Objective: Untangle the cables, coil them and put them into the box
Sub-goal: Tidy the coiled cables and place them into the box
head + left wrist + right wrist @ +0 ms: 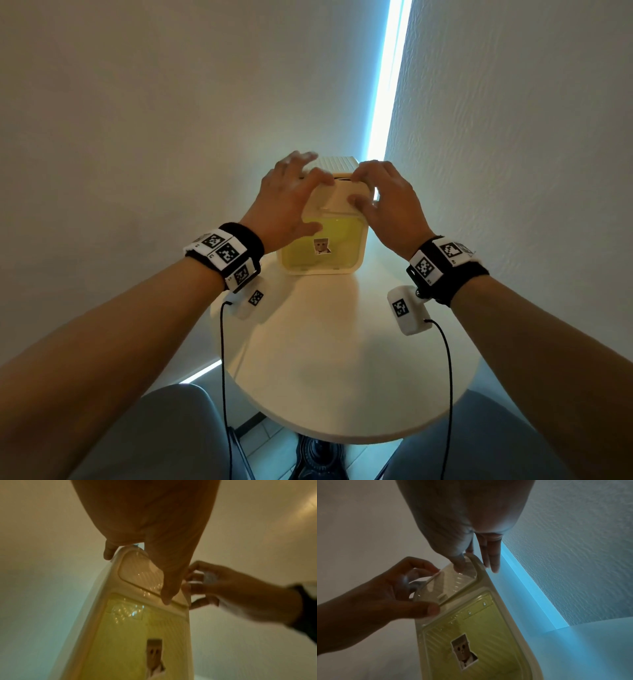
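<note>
A cream box with a yellow see-through front stands at the twelve o'clock edge of the round desk, no cables visible. At ten o'clock of the box the left hand grips its top left corner, thumb on the front and fingers curled over the edge. At two o'clock the right hand grips the top right corner. Opening it likely calls for even pressure from both thumbs while keeping the box upright.
</note>
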Tool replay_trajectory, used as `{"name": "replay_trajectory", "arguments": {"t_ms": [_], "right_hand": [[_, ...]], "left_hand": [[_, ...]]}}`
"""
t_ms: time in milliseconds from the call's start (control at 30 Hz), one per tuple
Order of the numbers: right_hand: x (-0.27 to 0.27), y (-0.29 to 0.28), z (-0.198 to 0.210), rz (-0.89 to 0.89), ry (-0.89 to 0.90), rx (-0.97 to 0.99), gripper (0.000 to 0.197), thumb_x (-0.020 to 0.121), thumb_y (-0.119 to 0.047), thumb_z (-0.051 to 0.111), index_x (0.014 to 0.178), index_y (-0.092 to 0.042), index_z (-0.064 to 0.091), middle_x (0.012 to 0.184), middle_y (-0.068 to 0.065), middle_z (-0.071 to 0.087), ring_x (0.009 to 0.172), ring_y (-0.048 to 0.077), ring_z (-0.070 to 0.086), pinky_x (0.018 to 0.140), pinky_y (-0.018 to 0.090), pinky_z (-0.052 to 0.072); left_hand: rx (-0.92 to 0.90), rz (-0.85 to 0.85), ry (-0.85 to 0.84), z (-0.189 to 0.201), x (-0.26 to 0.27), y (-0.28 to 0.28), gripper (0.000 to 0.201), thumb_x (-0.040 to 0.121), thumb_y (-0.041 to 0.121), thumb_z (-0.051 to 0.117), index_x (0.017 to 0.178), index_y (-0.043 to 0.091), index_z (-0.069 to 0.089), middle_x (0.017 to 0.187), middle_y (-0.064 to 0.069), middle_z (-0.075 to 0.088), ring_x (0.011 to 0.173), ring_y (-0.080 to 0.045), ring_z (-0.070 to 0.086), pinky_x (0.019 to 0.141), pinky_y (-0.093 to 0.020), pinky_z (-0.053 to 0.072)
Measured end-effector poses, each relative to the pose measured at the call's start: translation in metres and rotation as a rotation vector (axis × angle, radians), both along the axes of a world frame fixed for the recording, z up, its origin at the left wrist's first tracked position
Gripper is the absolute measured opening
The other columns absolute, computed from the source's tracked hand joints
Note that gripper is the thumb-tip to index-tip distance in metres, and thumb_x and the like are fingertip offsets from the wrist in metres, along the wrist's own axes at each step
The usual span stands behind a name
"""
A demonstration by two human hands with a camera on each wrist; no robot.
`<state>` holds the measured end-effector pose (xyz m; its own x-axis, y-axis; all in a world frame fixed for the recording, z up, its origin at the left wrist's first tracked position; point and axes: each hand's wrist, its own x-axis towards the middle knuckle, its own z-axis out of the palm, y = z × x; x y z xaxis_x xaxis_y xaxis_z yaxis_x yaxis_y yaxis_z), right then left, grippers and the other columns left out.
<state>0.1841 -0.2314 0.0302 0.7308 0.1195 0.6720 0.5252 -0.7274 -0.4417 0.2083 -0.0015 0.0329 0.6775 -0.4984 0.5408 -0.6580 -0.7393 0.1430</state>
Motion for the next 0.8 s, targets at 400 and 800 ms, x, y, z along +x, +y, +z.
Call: {"name": "replay_trajectory", "arguments": {"t_ms": [400, 800], "right_hand": [[0.021, -0.008, 0.047, 0.09, 0.34, -0.091, 0.013, 0.092, -0.014, 0.076, 0.096, -0.019, 0.065, 0.115, 0.01, 0.06, 0.109, 0.034, 0.063, 0.09, 0.049, 0.057], [0.021, -0.001, 0.057, 0.089, 0.281, -0.439, 0.025, 0.106, -0.029, 0.057, 0.121, -0.021, 0.075, 0.148, 0.011, 0.053, 0.145, 0.029, 0.037, 0.117, 0.036, 0.022]], "left_hand": [[-0.014, -0.009, -0.056, -0.007, 0.015, 0.008, 0.061, 0.075, 0.013, 0.087, 0.126, 0.01, 0.053, 0.143, -0.018, 0.048, 0.127, -0.04, 0.046, 0.101, -0.054, 0.048], [-0.042, 0.006, -0.075, -0.006, 0.017, 0.009, 0.075, 0.085, 0.011, 0.078, 0.152, 0.031, 0.052, 0.146, -0.015, 0.045, 0.137, -0.038, 0.041, 0.088, -0.048, 0.054]]}}
